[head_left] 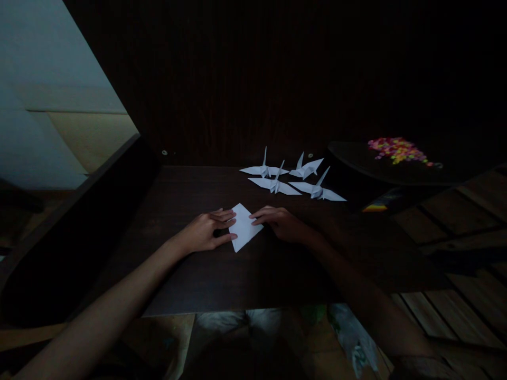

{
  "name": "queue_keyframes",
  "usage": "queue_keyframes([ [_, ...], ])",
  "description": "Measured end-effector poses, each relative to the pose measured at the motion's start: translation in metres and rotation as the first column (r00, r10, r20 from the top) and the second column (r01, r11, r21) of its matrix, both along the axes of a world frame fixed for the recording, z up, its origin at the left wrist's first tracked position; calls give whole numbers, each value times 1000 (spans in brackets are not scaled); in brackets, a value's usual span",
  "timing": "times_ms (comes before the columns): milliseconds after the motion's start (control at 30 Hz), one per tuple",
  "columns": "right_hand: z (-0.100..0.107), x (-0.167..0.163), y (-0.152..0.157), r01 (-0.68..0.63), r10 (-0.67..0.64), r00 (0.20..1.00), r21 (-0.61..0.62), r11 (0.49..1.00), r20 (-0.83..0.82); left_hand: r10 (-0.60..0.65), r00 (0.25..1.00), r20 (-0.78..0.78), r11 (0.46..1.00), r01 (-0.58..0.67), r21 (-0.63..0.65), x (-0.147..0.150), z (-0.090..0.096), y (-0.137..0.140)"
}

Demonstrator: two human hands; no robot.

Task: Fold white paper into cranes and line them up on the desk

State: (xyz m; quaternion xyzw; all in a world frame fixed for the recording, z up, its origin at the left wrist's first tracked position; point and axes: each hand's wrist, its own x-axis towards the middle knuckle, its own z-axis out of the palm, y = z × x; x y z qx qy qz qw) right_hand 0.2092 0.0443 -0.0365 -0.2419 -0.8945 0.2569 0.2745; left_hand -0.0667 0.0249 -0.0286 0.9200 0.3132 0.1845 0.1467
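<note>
A small white sheet of folded paper [242, 232], kite-shaped as it lies, rests on the dark table in front of me. My left hand [206, 231] is at its left side, fingers spread, with the fingertips on the upper left edge and the thumb on the lower left. From the other side, my right hand [275, 219] has its bunched fingertips on the paper's upper right edge; its thumb is hard to make out. Behind the paper stand several white origami cranes [276, 184] with wings spread, grouped close together.
On a raised dark shelf [348, 155] at the right lies a heap of small colourful pieces [398, 150]. A dark upright panel [237, 79] closes off the back, and a side board [79, 221] borders the left. Below the table's front edge hangs or lies a plastic bag [352, 338].
</note>
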Motion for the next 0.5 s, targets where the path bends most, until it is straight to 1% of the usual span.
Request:
queue_keyframes([
  [200,0,0,0,51,-52,998,-44,998,-29,-27,1000,15,999,28,-45,-2,4,1],
  [367,1,-1,-1,36,-36,999,-33,999,-22,-73,996,-55,996,70,-46,-2,4,0],
  [500,1,-5,-3,54,-54,998,-18,998,-22,-97,991,-92,995,94,-35,-1,4,-3],
])
